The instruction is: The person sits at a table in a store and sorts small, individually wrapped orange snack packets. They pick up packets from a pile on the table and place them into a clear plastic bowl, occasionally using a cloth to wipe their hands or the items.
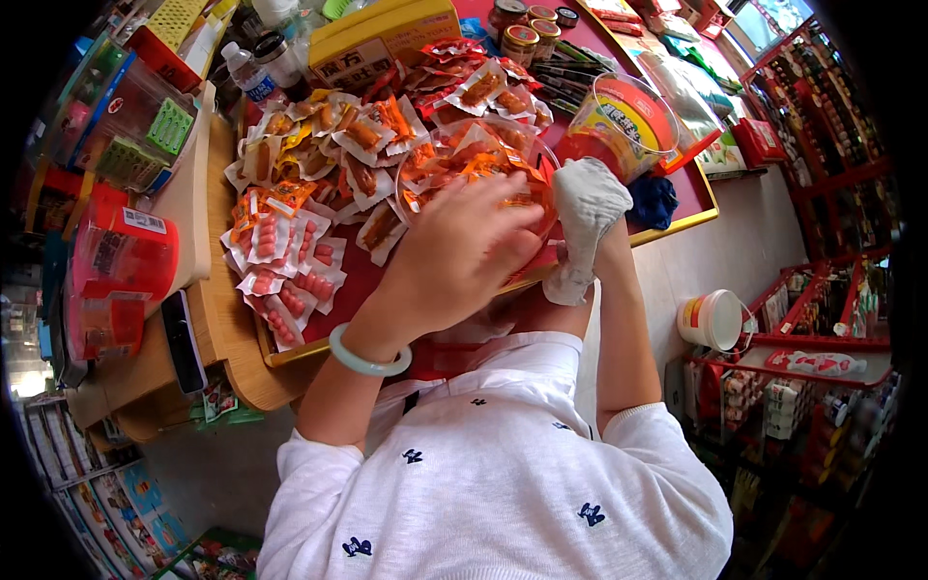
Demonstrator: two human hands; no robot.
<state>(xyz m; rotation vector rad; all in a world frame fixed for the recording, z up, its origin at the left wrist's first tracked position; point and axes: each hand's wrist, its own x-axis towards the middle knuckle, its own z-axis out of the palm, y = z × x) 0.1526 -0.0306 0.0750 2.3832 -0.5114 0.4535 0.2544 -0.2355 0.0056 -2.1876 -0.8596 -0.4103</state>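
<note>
White shirt with small dark blue motifs point(503, 474) fills the near edge; just beyond it the bare left hand point(464, 251), pale green bangle point(367, 356) at the wrist, lies spread over the mouth of a clear round plastic tub point(527, 159) packed with orange and red sealed snack packets. Right hand in a white cloth glove point(585, 208) presses the tub's right side, grip hidden. Tub sits mid-counter on the red tray point(691, 193), loose clear-sealed sausage packets point(290, 251) spread to its left.

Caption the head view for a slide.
Left hand over a clear tub of snack packets; cloth-wrapped right hand beside it.
</note>
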